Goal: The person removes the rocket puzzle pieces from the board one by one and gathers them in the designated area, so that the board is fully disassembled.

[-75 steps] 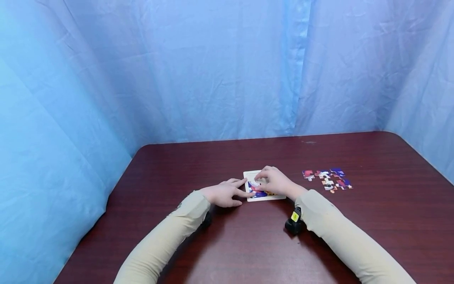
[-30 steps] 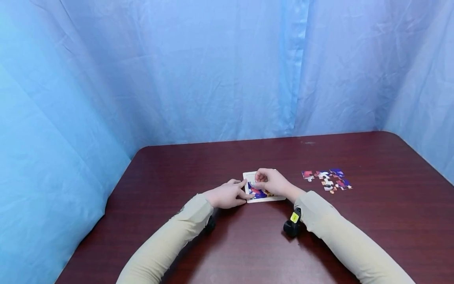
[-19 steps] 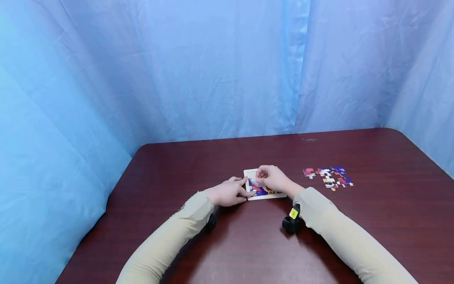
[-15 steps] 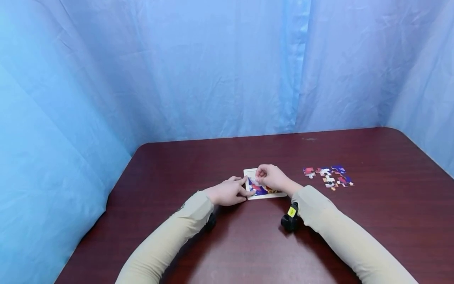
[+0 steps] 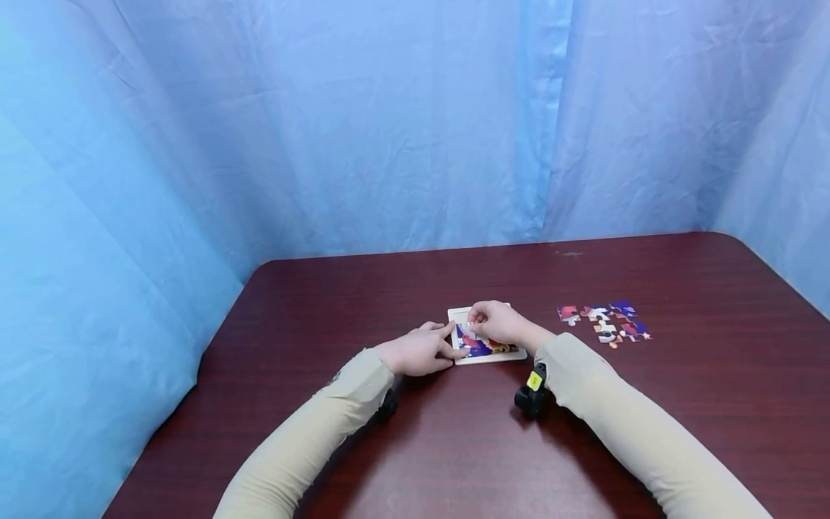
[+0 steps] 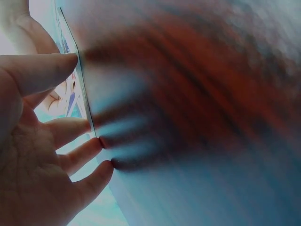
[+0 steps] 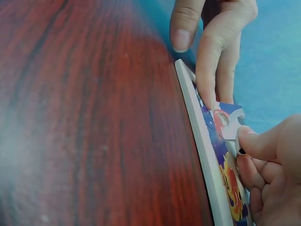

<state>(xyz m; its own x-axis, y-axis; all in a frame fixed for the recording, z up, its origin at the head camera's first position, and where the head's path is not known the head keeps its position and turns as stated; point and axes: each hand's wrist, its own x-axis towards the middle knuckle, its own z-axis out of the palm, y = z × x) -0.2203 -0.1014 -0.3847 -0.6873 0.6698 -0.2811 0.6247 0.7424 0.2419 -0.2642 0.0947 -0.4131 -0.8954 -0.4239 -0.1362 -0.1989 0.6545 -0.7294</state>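
Observation:
A white jigsaw puzzle tray (image 5: 493, 360) lies on the table, with purple, red and yellow pieces filling its near part. My left hand (image 5: 420, 352) rests at its left edge, fingers spread; in the left wrist view, several fingertips of that hand (image 6: 37, 155) touch along the tray's edge or the table by it. Over the tray, my right hand (image 5: 504, 323) pinches a puzzle piece between thumb and finger. The right wrist view shows this white, red and purple puzzle piece (image 7: 231, 123) tilted above the laid ones, a left fingertip close to it.
Several loose puzzle pieces (image 5: 606, 331) lie to the right of the tray. The dark red wooden table (image 5: 454, 447) is bounded at the back and sides by a blue curtain (image 5: 402, 144). A black wrist camera (image 5: 530, 396) hangs under the right wrist.
My right hand's fingers, spread low over the tray at first, have drawn together and pinch the piece slightly raised. My left hand has stayed at the tray's left edge. The head view shifts slightly.

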